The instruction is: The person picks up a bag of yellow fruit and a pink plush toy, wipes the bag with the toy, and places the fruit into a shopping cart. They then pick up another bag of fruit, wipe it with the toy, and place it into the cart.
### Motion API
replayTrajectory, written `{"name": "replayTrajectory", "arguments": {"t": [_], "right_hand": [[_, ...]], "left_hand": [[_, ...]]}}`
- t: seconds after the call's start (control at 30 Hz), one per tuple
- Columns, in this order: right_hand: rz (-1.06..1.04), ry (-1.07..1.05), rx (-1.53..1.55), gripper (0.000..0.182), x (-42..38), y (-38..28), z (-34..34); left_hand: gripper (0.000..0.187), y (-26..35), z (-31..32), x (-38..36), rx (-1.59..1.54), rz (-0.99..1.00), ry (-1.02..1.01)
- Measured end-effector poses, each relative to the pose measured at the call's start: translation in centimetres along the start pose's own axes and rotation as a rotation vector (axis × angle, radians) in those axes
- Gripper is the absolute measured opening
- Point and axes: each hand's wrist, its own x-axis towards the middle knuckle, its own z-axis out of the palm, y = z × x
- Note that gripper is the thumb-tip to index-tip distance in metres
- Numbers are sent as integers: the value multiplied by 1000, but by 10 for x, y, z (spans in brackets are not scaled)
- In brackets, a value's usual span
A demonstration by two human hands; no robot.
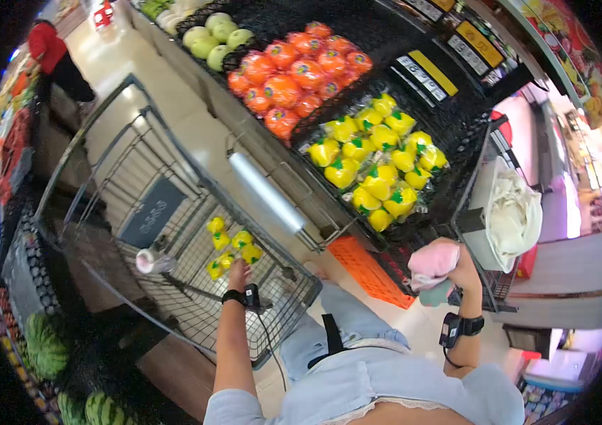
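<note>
My left hand [240, 275] reaches over the wire shopping cart [195, 170], at the near edge of several yellow fruits [245, 239] with green leaf-like marks. It touches or overlaps the nearest fruit; its fingers are too small and partly hidden to show a grip. My right hand [465, 269] is raised at the right, closed around a soft pink and grey-green cloth bundle [434, 261]. Each wrist wears a black strap with a small box. A white roll-like item [148, 262] lies in the cart, left of the fruits.
The black display stand holds wrapped yellow fruits [379, 152], wrapped orange fruits [294, 74] and pale green fruits [218, 39]. An orange crate [371, 273] stands below. A white bin [502, 212] is at right, watermelons [47, 345] at lower left. A person in red [47, 48] stands farther off.
</note>
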Motion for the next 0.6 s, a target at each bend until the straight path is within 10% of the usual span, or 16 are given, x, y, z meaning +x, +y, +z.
{"name": "replayTrajectory", "arguments": {"t": [0.6], "right_hand": [[304, 174, -26, 32, -80, 62, 16]], "left_hand": [[52, 5, 51, 54, 501, 53, 52]]}}
